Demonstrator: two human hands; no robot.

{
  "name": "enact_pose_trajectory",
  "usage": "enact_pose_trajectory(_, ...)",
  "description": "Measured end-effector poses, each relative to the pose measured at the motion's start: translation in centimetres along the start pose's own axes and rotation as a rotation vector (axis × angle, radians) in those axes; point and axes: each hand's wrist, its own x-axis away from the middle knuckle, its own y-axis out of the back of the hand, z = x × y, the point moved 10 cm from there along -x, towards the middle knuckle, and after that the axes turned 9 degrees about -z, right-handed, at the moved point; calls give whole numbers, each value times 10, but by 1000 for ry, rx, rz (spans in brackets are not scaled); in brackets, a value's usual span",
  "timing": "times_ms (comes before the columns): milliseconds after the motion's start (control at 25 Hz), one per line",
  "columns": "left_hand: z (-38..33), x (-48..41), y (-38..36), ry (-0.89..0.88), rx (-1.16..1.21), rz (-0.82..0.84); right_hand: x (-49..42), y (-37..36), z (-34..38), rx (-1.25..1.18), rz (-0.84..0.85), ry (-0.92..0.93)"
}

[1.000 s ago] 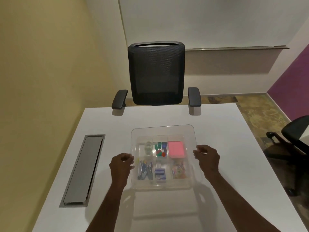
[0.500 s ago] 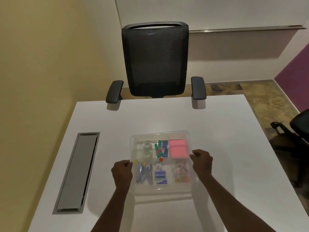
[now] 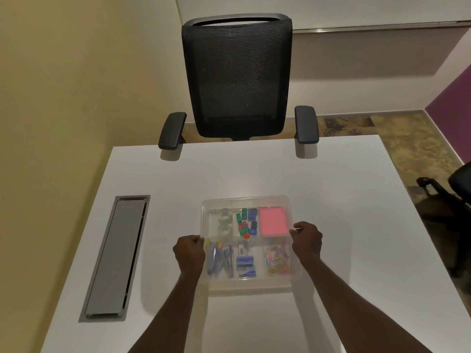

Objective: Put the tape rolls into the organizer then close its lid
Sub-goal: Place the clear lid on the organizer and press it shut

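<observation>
A clear plastic organizer (image 3: 248, 286) sits on the white table, with its clear lid (image 3: 244, 200) lying flat over it. Two clear tape rolls (image 3: 224, 221) lie in the back left compartment, seen through the lid. My left hand (image 3: 190, 253) grips the lid's left edge, fingers curled. On the right edge my right hand (image 3: 305, 240) holds the lid the same way. Other compartments hold green and blue clips, a pink pad, staplers, staple boxes and coloured paper clips.
The white table (image 3: 331, 200) has a grey cable hatch (image 3: 117, 253) set in it at the left. A black mesh office chair (image 3: 237, 77) stands at the far edge. Another black chair (image 3: 456, 184) is at the right, off the table.
The lid has come down from a raised, tilted position onto the organizer, with both hands still on its side edges. The view has tilted down and closer.
</observation>
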Motion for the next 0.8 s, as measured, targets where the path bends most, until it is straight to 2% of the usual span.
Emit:
enact_pose_trajectory(280, 4, 11, 2, 46, 10, 30, 3, 7, -10, 31, -4, -3)
enact_pose_trajectory(800, 39, 101, 6, 29, -39, 94, 41, 55, -73, 113, 8, 6)
